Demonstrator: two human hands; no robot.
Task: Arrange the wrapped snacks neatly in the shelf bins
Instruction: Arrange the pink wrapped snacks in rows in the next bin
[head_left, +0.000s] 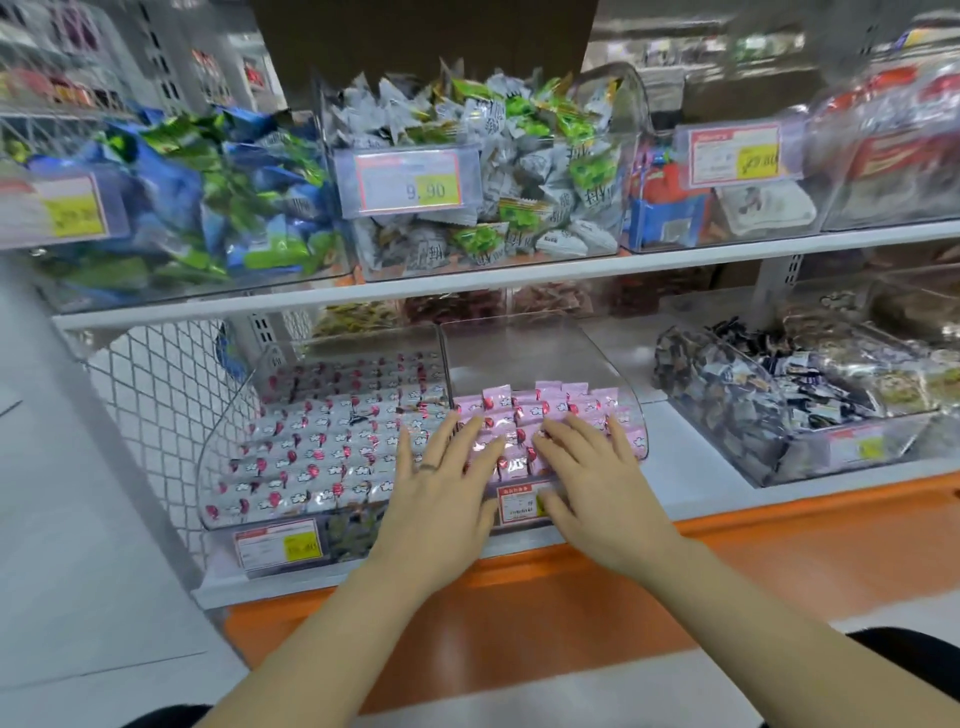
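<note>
Pink wrapped snacks (524, 410) lie in rows at the front of a clear plastic bin (519, 353) on the lower shelf. My left hand (441, 483) lies flat on the left part of them with its fingers spread and a ring on one finger. My right hand (592, 478) lies flat on the right part, fingers straight, covering the bin's front. The clear bin to the left (223, 447) holds white wrapped snacks (322, 447) with red marks, laid in neat rows.
A bin of dark wrapped snacks (727, 395) stands at the right. The upper shelf (467, 283) carries bins of blue-green snacks (208, 197), grey-green snacks (498, 171) and red packs (670, 197). A wire mesh panel (156, 395) closes the left side. An orange ledge (519, 597) runs below.
</note>
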